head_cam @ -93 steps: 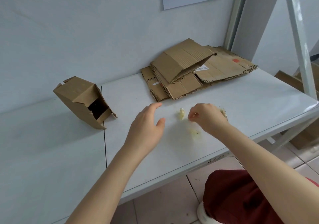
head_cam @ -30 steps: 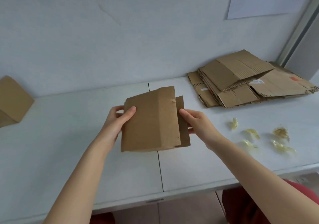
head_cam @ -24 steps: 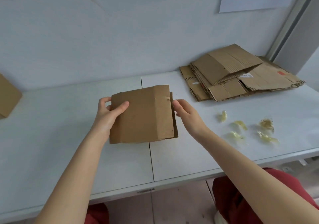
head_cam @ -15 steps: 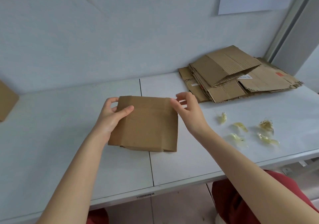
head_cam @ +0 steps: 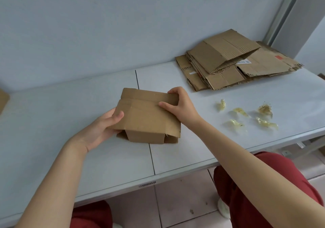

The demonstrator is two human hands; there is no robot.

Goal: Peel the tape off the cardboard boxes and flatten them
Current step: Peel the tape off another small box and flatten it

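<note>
Gripping over the worktop [head_cam: 52, 113], we are holding the cardboard box [head_cam: 149, 117] from both sides, its near flaps seeming to rest on the surface. Its long axis is running left to right, broad face tilting toward us. Our left grip [head_cam: 103, 125] is clasping the near-left corner, thumb on top; our right grip [head_cam: 182, 106] is clutching the far-right edge, sitting nearer the upper fold that we judge we are opening next.
</note>
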